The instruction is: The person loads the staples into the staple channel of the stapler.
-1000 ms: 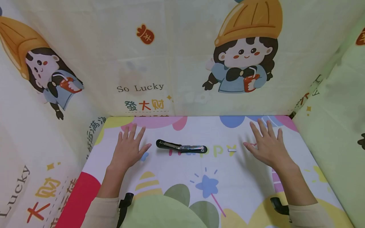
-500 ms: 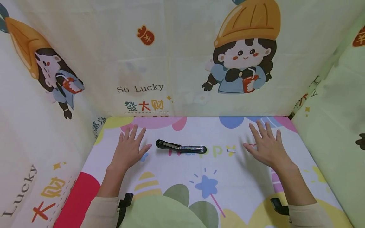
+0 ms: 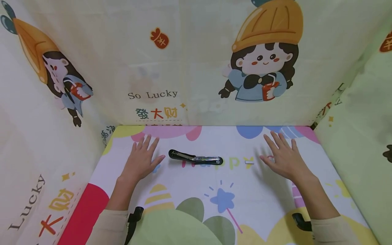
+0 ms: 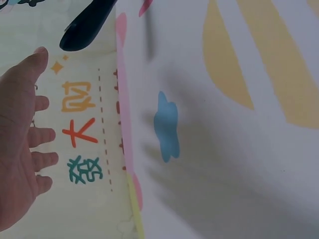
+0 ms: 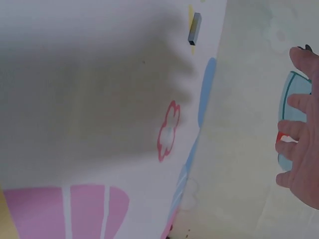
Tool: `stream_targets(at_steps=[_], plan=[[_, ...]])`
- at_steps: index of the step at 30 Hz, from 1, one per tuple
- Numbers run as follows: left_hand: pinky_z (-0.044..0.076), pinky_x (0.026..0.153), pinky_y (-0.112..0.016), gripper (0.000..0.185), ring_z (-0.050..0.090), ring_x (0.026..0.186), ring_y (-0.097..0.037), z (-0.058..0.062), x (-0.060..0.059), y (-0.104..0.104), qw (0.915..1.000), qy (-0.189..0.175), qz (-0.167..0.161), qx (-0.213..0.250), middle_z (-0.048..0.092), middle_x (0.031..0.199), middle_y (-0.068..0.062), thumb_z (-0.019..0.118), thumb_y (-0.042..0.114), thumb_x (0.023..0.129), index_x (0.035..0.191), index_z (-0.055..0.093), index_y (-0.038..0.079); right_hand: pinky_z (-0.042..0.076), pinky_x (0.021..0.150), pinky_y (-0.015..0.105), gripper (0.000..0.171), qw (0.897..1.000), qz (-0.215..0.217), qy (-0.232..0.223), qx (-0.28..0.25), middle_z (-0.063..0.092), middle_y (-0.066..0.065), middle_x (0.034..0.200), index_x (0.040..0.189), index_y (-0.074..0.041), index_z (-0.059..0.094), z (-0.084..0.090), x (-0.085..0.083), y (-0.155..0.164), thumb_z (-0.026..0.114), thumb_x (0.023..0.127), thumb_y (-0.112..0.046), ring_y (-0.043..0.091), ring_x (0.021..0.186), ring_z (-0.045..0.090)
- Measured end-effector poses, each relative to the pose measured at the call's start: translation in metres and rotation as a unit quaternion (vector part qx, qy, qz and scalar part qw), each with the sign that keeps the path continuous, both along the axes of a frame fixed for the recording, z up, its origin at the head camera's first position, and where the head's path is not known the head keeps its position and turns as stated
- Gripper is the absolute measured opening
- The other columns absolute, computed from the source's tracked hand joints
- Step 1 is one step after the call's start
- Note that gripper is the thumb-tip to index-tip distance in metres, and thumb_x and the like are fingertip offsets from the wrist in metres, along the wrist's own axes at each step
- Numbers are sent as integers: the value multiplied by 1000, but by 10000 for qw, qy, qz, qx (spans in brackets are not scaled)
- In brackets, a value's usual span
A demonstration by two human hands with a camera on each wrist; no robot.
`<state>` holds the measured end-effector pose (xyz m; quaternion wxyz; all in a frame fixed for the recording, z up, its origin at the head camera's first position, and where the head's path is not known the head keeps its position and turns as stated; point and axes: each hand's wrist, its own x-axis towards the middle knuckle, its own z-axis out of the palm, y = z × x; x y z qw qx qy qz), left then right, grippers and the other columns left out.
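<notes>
A black stapler (image 3: 209,161) lies on the table between the hands, folded wide with its metal staple channel showing. One dark end of the stapler (image 4: 82,37) enters the top of the left wrist view. To its right is a short silver strip of staples (image 3: 249,162), also a small grey bar of staples (image 5: 195,29) in the right wrist view. My left hand (image 3: 141,161) hovers left of the stapler, fingers spread. My right hand (image 3: 286,158) hovers right of the staples, its fingers spread too. Neither hand touches anything; each casts a shadow on the table.
The table (image 3: 260,190) has a white cover with coloured prints. A patterned cloth (image 3: 199,85) hangs as a wall along the back edge, and further cloth walls stand at the left and right. Black straps (image 3: 134,217) sit at the sleeve cuffs.
The head view has shifted slightly. My right hand has drifted a little to the left with its fingers tilting that way. The stapler and staples have stayed in place.
</notes>
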<state>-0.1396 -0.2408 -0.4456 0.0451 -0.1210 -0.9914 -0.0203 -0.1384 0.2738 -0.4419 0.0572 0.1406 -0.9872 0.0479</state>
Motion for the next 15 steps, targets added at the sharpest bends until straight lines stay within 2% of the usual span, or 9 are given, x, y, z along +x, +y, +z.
stream_targets(at_steps=[6, 11, 15], plan=[[15, 110, -57, 79, 17, 139, -37, -2, -2, 4, 9995, 17, -213, 212, 20, 152, -14, 45, 62, 85, 146, 20, 19, 3, 108, 63, 76, 9996, 253, 120, -83, 21, 10, 152, 146, -22, 22, -3, -4, -1, 50, 84, -57, 34, 140, 15], [18, 110, -55, 79, 23, 137, -34, -6, -4, 7, 9957, -108, -467, 791, 24, 150, -12, 54, 57, 83, 145, 25, 18, 7, 107, 64, 77, 9993, 332, 133, -105, 24, 9, 151, 145, -25, 26, -9, -8, -2, 57, 80, -56, 34, 139, 19], [24, 109, -51, 80, 25, 137, -29, -9, -5, 10, 9894, -312, -533, 1316, 25, 150, -7, 62, 52, 79, 144, 27, 22, 16, 105, 64, 76, 9982, 504, 229, -237, 30, 8, 149, 143, -27, 30, -15, -11, -3, 61, 79, -53, 33, 136, 26]])
